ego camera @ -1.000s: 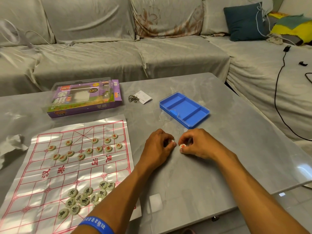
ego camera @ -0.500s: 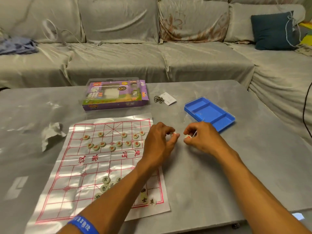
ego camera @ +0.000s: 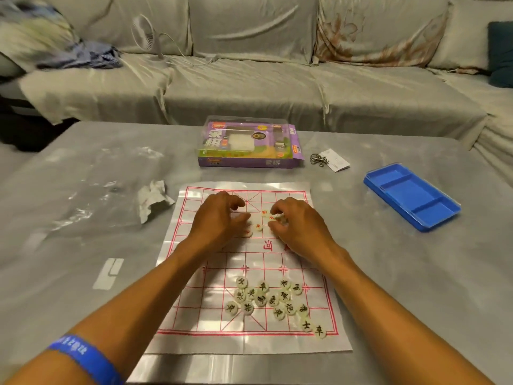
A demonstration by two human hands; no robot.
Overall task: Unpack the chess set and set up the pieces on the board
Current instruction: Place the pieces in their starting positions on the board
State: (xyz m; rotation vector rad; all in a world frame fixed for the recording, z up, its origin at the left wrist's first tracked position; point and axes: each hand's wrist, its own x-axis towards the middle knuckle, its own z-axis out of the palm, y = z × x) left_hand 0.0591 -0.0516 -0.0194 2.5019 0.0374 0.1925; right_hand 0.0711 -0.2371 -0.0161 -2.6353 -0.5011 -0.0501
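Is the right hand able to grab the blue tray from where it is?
Probably yes. The right hand is over the board, and the blue tray lies on that same side with only bare table between them.

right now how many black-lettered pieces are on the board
16. Fourteen black-lettered pieces sit bunched on the board's near half; two more lie apart by its near right corner. They crowd together, so the count could be off by one.

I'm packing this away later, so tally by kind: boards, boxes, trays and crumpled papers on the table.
Board: 1
Box: 1
Tray: 1
Crumpled paper: 1
Total: 4
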